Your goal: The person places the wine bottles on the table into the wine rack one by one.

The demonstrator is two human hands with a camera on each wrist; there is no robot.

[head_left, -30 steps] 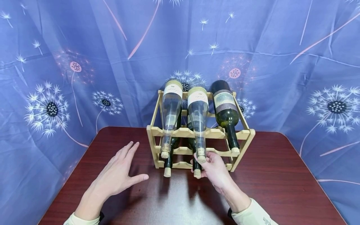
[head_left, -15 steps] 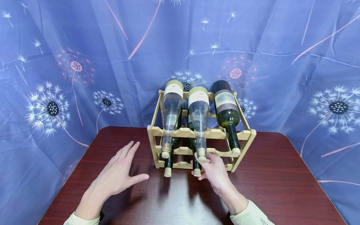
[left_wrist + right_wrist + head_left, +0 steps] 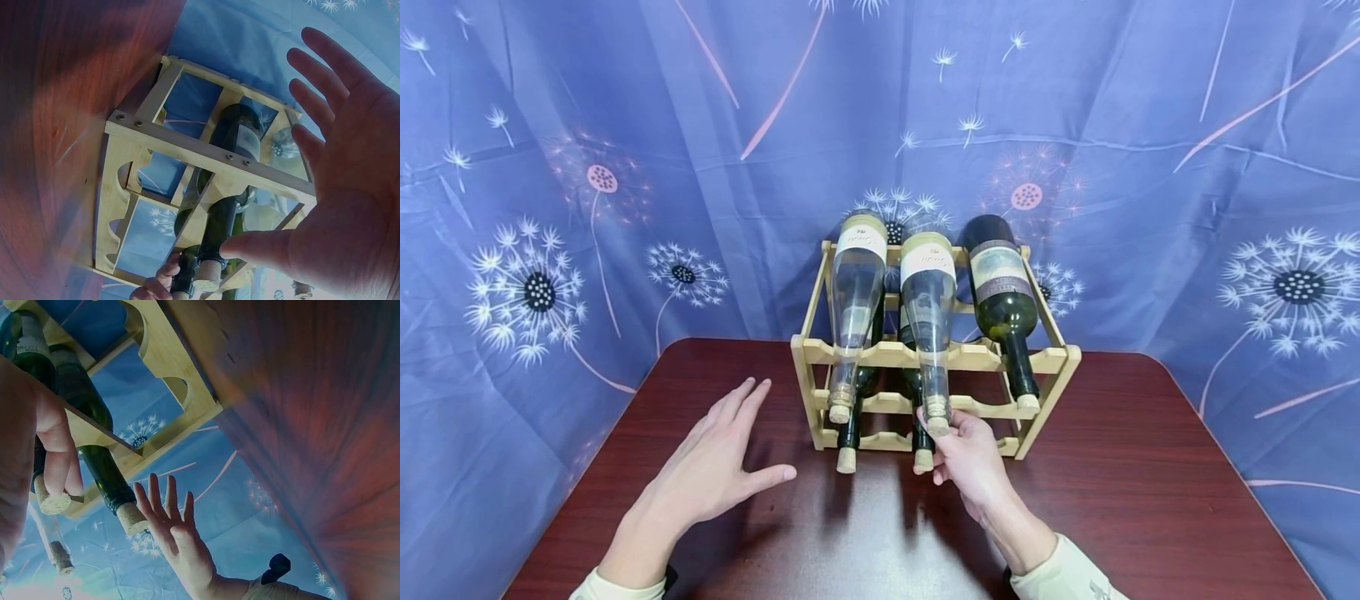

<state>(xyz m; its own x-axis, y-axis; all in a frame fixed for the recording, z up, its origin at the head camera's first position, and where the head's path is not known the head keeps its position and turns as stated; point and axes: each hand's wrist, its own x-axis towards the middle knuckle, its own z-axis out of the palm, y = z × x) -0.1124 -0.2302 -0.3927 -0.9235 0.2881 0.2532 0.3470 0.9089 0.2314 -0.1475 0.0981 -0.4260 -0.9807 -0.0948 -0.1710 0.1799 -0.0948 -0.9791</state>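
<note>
My right hand [image 3: 973, 458] grips the neck of a dark green wine bottle [image 3: 922, 437] that lies in the lower middle of a wooden wine rack [image 3: 1054, 392]. Its cork points toward me; some of the fingers are hidden behind the neck. Just above my hand, a clear corked bottle [image 3: 931, 312] lies on the top tier. My left hand [image 3: 707, 467] is held over the table left of the rack, thumb apart from its straight fingers, holding nothing. Nearest to it are another dark bottle [image 3: 106, 469] low in the rack and a clear bottle [image 3: 856, 287] above that.
At the top right of the rack lies a dark bottle with a wide label [image 3: 1006, 304]. The rack stands on a reddish-brown table [image 3: 1120, 500] near its back edge. A blue dandelion-print cloth [image 3: 1187, 250] hangs behind and at both sides.
The gripped bottle's cork has shifted very slightly left, and my right hand with it. My left hand and the other bottles look the same.
</note>
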